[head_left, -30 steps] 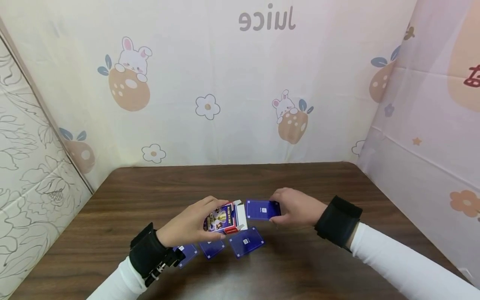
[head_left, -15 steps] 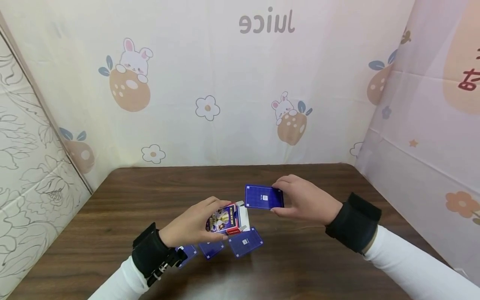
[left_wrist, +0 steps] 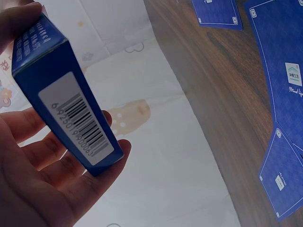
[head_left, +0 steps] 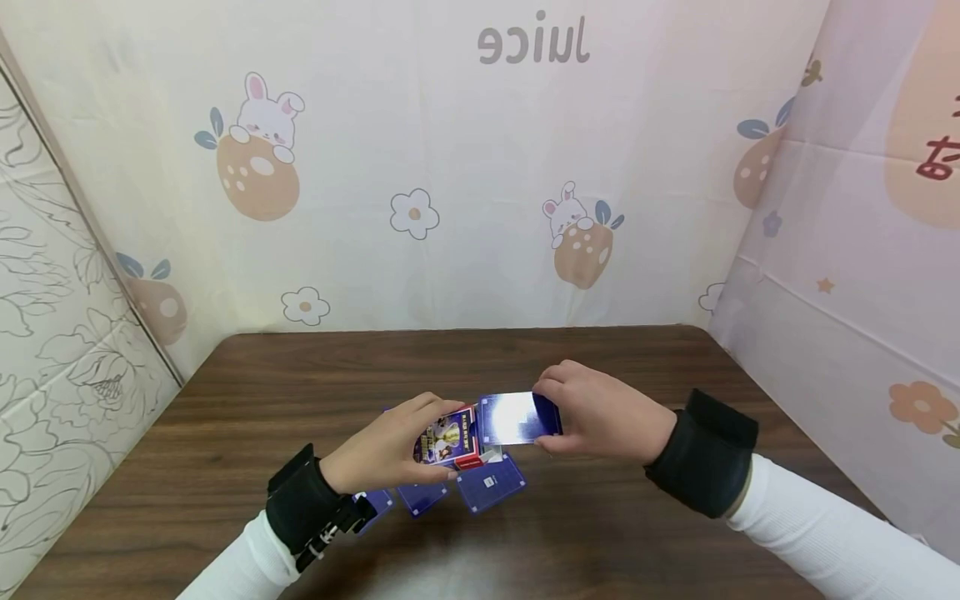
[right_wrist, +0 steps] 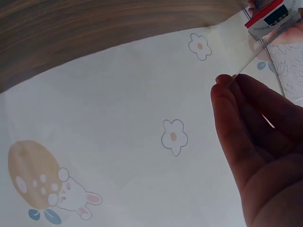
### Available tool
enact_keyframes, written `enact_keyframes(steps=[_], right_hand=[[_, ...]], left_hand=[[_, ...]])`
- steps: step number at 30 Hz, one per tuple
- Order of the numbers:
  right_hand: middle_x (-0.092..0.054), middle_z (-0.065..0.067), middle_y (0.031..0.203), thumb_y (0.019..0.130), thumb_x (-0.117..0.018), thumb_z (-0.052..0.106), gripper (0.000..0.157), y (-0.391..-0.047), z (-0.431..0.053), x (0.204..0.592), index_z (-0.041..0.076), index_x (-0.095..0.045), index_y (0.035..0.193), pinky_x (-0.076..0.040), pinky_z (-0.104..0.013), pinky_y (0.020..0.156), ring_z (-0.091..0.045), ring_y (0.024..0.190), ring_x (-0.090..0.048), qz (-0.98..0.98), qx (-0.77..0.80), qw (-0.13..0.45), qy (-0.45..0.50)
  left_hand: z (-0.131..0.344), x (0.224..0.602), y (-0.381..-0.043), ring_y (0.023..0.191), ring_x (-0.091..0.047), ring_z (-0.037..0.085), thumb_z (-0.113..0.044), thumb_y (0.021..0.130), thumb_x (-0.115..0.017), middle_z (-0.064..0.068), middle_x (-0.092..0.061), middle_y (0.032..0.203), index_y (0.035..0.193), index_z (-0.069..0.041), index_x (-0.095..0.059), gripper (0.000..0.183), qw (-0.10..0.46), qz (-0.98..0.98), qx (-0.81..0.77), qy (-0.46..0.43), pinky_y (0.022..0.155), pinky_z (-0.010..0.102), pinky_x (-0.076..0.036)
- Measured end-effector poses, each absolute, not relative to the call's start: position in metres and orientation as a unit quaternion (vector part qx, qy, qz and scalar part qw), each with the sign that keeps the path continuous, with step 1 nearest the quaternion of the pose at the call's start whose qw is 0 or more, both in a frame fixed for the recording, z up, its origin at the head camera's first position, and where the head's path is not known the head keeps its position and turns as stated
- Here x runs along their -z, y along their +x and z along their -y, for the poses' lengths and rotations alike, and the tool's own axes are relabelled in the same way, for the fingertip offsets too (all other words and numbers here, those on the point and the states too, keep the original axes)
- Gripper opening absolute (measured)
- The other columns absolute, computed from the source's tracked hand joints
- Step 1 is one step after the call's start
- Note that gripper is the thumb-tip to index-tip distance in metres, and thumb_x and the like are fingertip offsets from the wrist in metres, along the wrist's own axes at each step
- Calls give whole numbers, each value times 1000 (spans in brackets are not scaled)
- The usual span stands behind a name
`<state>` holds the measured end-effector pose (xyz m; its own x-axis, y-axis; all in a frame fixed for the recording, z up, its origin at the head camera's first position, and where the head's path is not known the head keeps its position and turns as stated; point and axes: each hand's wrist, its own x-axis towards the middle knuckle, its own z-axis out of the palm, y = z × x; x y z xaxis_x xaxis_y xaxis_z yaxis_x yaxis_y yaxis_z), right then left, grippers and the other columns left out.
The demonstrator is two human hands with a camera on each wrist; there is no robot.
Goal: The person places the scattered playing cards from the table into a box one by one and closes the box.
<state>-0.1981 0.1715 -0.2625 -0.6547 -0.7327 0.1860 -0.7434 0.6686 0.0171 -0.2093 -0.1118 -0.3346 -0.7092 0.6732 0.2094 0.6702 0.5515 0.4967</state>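
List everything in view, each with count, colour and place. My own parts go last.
card box: one, blue and red, in the left hand
barcode label: one, white, on the box's blue side
held card: at least one, blue, in the right hand by the box
loose cards: at least three, blue, lying on the table
table: one, dark brown, beneath the hands
back sheet: one, off-white with fruit, rabbit and flower prints, behind the table
wristbands: two, black, one per wrist
sleeves: two, white, behind the wristbands
left hand: one, bare, gripping the box
right hand: one, bare, pinching the held card
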Motion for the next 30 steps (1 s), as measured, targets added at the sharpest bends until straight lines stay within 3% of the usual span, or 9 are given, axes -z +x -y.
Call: enact_keyframes(steps=[30], right_hand=[[-62, -7, 101, 78, -75, 38, 47, -197, -162, 264, 2, -66, 106, -53, -28, 75, -15, 88, -53, 905, -27, 62, 420]], left_hand=[[110, 336, -212, 95, -51, 9, -41, 78, -75, -5, -52, 113, 137, -17, -44, 71, 2, -879, -284, 383, 79, 21, -49]])
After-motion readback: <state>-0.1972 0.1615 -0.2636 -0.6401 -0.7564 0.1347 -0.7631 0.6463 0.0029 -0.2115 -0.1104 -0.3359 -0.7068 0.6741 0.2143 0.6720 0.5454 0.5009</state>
